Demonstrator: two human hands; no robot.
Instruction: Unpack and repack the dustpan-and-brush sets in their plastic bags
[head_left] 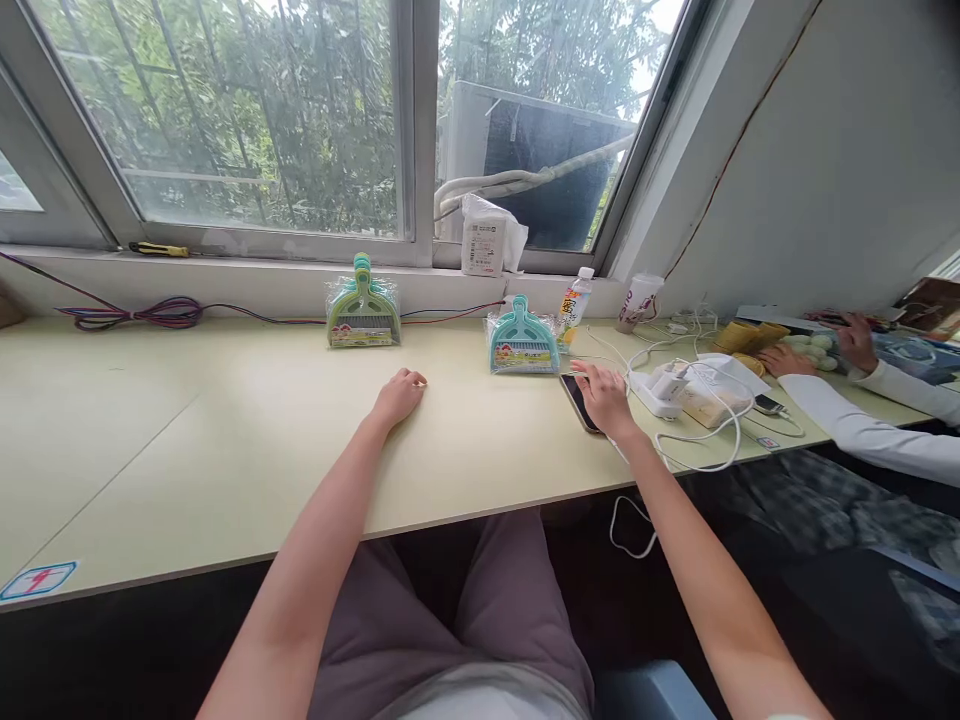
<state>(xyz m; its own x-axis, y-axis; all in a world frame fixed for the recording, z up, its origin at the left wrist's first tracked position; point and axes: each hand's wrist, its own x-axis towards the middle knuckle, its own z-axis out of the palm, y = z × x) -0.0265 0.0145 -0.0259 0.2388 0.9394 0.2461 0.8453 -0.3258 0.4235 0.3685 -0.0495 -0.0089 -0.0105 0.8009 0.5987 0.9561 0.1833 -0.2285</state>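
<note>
My left hand (399,397) rests on the table with its fingers curled in; no object shows in it. Behind it stands a green mini broom and dustpan set (364,310) in clear plastic wrap. My right hand (604,396) lies with fingers stretched out and apart over a smartphone (576,398), covering part of it. Just left of that hand, a blue-green mini broom and dustpan set (523,345), also wrapped, stands near a drink bottle (574,305).
A power strip (656,394) with tangled white cables lies right of the phone. Further right, a co-worker's hands (786,360) are among yellow and pale green items. A plastic cup (640,302), a coiled cable (142,313) and a utility knife (159,249) are along the window side.
</note>
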